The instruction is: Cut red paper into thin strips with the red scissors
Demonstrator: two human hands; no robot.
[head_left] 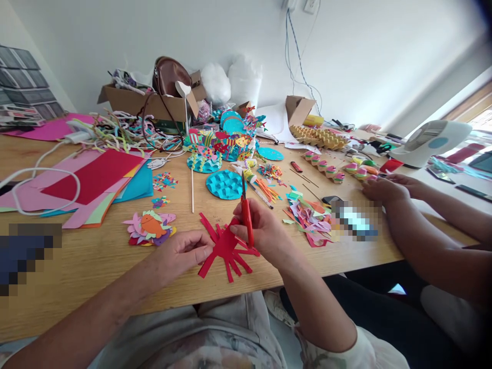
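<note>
A red paper cutout (226,245) with several thin strips fanning from its middle is held just over the table's front part. My left hand (191,248) pinches its left edge between thumb and fingertips. In my right hand (263,233) are red-handled scissors (246,218), blades upward and seemingly together. The right thumb rests by the cutout's upper right edge; whether it grips the paper is unclear. Left of my hands lies a pile of paper fish shapes (150,226). Beyond the cutout sits a round blue textured piece (225,184).
Coloured paper sheets (88,179) lie at left, paper scraps (311,218) at right. A blurred phone (355,220) is near a co-worker's hands (386,189). Finished blue fish crafts (223,143) and a cardboard box (126,102) stand behind. A white stick (192,189) lies mid-table.
</note>
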